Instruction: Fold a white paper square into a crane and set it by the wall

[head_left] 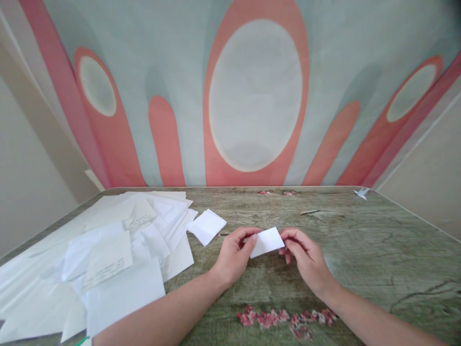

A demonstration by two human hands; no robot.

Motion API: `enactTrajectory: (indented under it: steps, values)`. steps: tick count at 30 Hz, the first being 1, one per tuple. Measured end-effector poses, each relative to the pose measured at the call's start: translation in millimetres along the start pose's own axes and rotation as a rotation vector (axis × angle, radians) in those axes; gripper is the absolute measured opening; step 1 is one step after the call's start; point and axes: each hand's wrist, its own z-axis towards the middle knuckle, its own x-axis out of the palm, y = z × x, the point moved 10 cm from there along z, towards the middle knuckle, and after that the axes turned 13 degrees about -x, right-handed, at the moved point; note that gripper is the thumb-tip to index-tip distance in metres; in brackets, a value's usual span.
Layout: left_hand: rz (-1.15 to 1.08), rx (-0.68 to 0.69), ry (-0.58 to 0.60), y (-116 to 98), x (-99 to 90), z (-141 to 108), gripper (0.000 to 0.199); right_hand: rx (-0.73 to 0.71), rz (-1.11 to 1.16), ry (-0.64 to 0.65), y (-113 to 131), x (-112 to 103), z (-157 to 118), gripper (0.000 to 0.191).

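A small white rectangle of paper (267,242), which looks folded, is held above the table between my two hands. My left hand (235,254) pinches its left end, thumb on top. At the right end, my right hand (306,259) grips the corner between thumb and fingers. To the left of my left hand lies a small stack of white paper squares (208,227). Farther left spreads a large loose pile of white paper sheets (126,293), some with lines of print on them.
The wood-patterned table (378,269) has pink blossom prints (266,317) near its front. At the far right corner sits a small folded white paper shape (361,193). A pink and grey-green patterned backdrop (187,96) stands behind the table.
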Motion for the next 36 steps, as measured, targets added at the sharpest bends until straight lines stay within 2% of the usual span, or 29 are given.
enactTrajectory:
  steps: [5,9,13,18,25,31,36]
  values:
    - [0.052,0.028,-0.018,-4,-0.1,-2,0.025,-0.048,-0.050,0.011,10,0,2,0.021]
    - [0.056,0.053,-0.024,-7,-0.2,-3,0.023,-0.046,-0.147,0.013,8,2,3,0.022]
    - [0.101,0.089,-0.038,-14,-0.2,-6,0.023,-0.003,-0.113,0.030,1,5,4,0.025]
    - [0.183,0.199,-0.069,-29,2.0,-13,0.064,0.093,-0.027,0.012,-10,3,2,0.025]
    - [0.213,0.274,-0.070,-36,5.0,-17,0.041,0.074,-0.031,0.026,-8,4,2,0.026]
    - [0.208,0.275,-0.019,-36,8.5,-18,0.043,0.004,-0.100,-0.003,-4,0,5,0.023]
    - [0.202,0.268,0.006,-36,9.8,-20,0.044,0.008,-0.121,0.010,-7,0,5,0.022]
